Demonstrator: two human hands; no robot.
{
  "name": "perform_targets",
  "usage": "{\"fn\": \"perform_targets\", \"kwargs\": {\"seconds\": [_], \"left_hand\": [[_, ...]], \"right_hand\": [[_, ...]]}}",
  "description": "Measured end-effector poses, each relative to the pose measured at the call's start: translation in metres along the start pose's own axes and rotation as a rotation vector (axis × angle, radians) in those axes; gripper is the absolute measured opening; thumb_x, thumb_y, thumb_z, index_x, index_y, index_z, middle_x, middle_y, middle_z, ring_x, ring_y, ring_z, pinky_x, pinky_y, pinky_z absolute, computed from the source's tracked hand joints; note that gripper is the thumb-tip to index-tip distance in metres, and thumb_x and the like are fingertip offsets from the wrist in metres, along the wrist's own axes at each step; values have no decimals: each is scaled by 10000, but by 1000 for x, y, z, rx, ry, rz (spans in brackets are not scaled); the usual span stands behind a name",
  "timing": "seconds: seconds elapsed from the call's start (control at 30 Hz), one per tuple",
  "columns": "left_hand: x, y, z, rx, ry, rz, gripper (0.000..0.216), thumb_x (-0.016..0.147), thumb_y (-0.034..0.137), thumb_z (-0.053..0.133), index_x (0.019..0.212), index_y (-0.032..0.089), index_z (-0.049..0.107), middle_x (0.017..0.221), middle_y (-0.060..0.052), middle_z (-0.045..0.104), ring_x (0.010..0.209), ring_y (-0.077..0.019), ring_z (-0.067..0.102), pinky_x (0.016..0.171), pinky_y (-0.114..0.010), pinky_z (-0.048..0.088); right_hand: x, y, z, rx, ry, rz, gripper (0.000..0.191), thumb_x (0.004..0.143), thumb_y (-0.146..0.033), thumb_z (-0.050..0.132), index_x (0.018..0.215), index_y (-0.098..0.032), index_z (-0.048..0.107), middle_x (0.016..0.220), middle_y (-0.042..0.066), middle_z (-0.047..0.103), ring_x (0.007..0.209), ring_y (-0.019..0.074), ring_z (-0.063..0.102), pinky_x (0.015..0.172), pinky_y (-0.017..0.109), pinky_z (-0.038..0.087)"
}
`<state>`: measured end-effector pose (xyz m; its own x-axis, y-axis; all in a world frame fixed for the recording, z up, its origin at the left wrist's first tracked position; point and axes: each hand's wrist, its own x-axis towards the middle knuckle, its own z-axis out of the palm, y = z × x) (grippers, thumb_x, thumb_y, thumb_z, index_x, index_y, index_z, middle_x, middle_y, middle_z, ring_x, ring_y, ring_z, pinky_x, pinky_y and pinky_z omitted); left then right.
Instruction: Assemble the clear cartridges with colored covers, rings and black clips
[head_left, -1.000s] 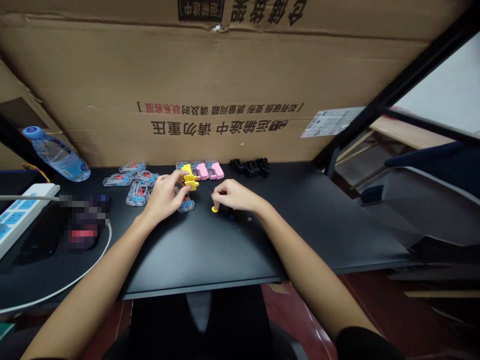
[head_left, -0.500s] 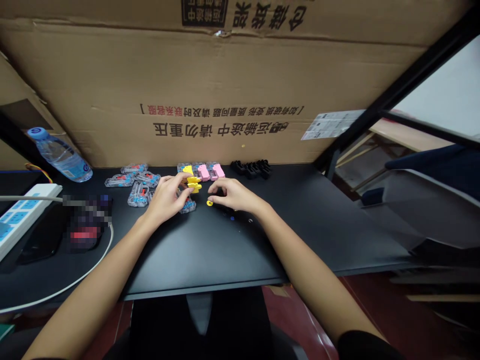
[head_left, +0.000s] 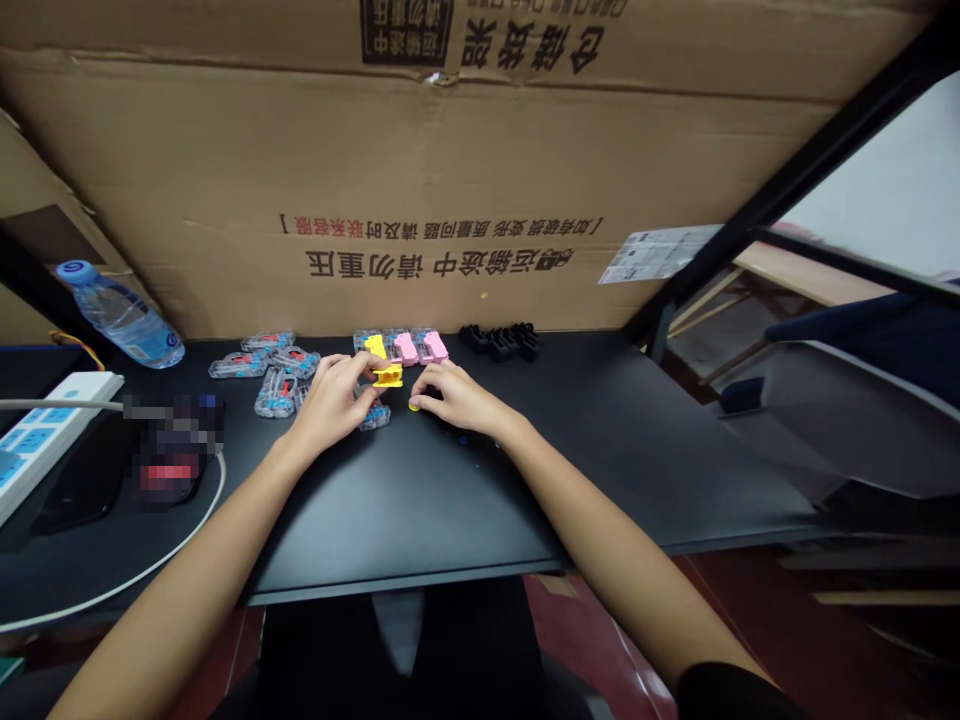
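Gripping a yellow piece (head_left: 388, 376) between the thumb and fingers of the left hand (head_left: 330, 398), over the surface (head_left: 420, 510), nearer its back edge than its front edge. Pinching a small yellow disc (head_left: 414, 406) at the fingertips of the right hand (head_left: 459, 398), near the yellow piece but apart from it. Too small to tell whether in contact with the surface at the disc's lower rim.

Just in front of the yellow piece, partly behind the left hand, a clear toy (head_left: 376, 416) flat on the surface. To the left of that hand, a loose group of clear toys (head_left: 276, 392) with blue and red parts inside, spread toward the back edge.

Along the back edge, beyond the left hand, a row of three more: a yellow block (head_left: 375, 346) on the leftmost, partly covered by the fingers, and pink blocks (head_left: 431, 347) on the other two. Farther right along the same edge, a cluster of black parts (head_left: 500, 342). In front of the right hand's wrist, a tiny blue bit (head_left: 463, 440).

Near the back left corner, a tilted water bottle (head_left: 127, 318); along the left edge, a white power strip (head_left: 52, 425). Behind the back edge, upright cardboard (head_left: 450, 160) with upside-down printing.
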<state>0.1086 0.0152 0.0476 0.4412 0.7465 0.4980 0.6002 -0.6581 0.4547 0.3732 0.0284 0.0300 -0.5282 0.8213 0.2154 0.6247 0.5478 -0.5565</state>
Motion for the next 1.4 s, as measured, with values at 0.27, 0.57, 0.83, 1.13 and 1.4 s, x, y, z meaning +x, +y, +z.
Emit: {"fn": "perform_targets", "kwargs": {"seconds": [0.27,0.57,0.83,1.13,1.4], "left_hand": [[0,0,0,2,-1,14,210,1016,201,637,1215,271,634,1217,-40,810,1111,-250,751,1109,-464,433],[0,2,-3,-3,-15,23,219,1018,204,638,1226,269,652,1195,-38,809,1112,-246,746,1125,-457,417],[-1,2,0,-50,-67,89,220,1062,293,653,1280,269,659,1250,-37,806,1129,-232,736,1173,-453,379],[-1,1,1,-79,-91,112,247,1068,319,662,1311,280,671,1298,-42,798,1183,-237,713,1192,-459,377],[0,1,1,-96,-73,82,247,1052,309,678,1295,265,684,1260,-54,808,1174,-250,724,1164,-459,408]], "right_hand": [[-1,-2,-2,15,-11,14,93,918,-273,857,939,-229,777,1038,80,767,1106,303,641,1029,466,487],[0,-4,-6,134,23,39,84,930,-228,786,871,-196,734,839,26,749,780,187,634,759,308,496],[1,-17,-13,230,419,-20,197,994,-365,748,1043,-210,861,976,61,850,830,219,747,802,334,572],[1,-16,-2,228,331,-128,204,1032,-274,711,1143,-268,882,1143,57,867,1044,261,827,1005,402,631],[2,-15,-1,220,332,-149,242,1035,-239,685,1185,-270,873,1185,55,860,1068,265,830,1031,426,640]]}}
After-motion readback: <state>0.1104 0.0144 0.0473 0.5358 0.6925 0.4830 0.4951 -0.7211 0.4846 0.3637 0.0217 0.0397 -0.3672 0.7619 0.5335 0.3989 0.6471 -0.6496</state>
